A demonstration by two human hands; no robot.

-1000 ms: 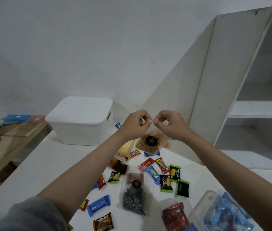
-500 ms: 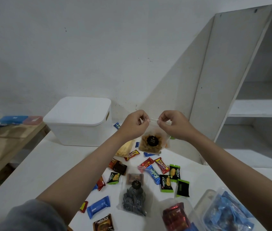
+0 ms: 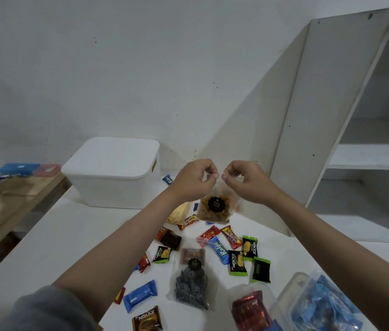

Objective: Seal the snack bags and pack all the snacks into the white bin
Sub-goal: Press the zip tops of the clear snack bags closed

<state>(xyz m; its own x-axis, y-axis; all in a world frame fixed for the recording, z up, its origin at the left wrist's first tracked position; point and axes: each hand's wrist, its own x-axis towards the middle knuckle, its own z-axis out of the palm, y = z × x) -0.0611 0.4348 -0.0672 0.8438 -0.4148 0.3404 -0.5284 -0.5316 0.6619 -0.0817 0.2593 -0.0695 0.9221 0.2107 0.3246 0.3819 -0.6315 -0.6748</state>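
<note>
A clear snack bag (image 3: 215,209) of orange-brown snacks with a black round label hangs above the white table (image 3: 45,237). My left hand (image 3: 194,179) and my right hand (image 3: 243,181) each pinch its top edge, close together. The white bin (image 3: 114,173) stands at the back left with its lid on. Another clear bag of dark spiral snacks (image 3: 192,286) lies in front. Several small wrapped snacks (image 3: 221,249) are scattered on the table, and a yellow snack bag (image 3: 179,212) lies partly hidden behind my left forearm.
Two clear tubs stand at the front right, one with red sweets (image 3: 250,309), one with blue sweets (image 3: 324,304). A white shelf unit (image 3: 327,111) rises at the right. A wooden bench (image 3: 2,204) with blue and pink boxes lies to the left.
My hands moved apart along the bag's top edge half a second ago, then came back close together. The bag stays hanging between them.
</note>
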